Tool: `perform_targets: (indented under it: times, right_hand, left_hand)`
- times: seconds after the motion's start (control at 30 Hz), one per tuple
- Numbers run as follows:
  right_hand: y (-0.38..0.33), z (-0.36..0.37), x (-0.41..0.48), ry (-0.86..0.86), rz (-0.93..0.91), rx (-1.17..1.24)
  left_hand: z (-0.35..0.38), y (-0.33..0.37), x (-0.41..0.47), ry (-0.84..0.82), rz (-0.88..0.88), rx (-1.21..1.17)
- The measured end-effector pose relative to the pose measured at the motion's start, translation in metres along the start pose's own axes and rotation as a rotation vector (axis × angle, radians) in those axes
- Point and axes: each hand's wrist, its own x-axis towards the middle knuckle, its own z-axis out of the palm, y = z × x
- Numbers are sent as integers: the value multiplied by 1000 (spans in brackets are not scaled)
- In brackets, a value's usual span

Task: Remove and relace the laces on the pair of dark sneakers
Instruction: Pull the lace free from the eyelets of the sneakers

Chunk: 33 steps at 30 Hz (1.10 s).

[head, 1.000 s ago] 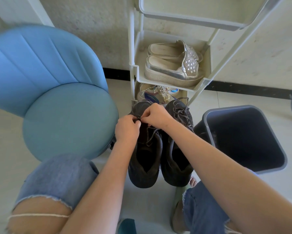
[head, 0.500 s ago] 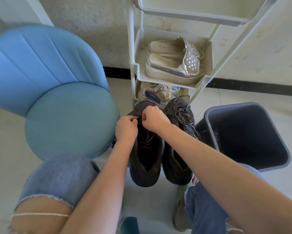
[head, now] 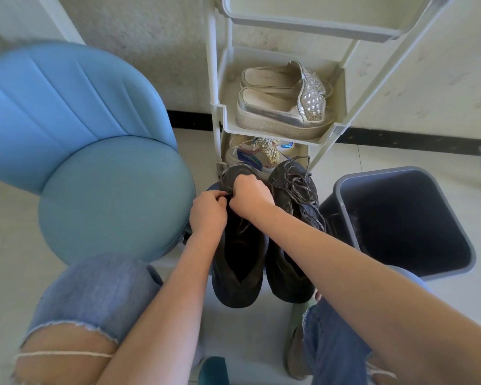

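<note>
Blue chair [head: 108,195] at far left, not involved. Left hand [head: 208,209]: fingers curled, pinching the lace [head: 237,165] over the eyelets of the left sneaker [head: 239,268], which stands on the floor between the knees. Right hand [head: 249,194] is curled on the same lace, the two fists touching. Judgement – work one eyelet at a time, ends even, tongue flat. Right sneaker [head: 292,262] just beside it, loosely laced. Grey bin [head: 344,190] beyond. No brand or writing legible
</note>
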Motion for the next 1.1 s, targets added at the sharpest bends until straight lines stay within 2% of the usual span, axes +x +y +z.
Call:
perform_targets:
  times: [0.13,0.37,0.6,0.77,0.93,1.1]
  right_hand:
    - [-5,7,-6,54,-56,-95]
    - [9,12,3,124,145,228]
    - [8,10,8,73,130,229]
    - [16,11,11,86,138,331]
    - [15,17,9,113,228,406]
    - [20,14,10,73,237,513]
  left_hand:
    - [1,1,-1,8,28,16]
    - [0,1,0,-10,52,-12]
    - [1,1,0,-12,30,17]
    - [1,3,1,-24,27,24]
    - [1,2,2,-24,41,14]
    - [1,-1,4,-32,35,-11]
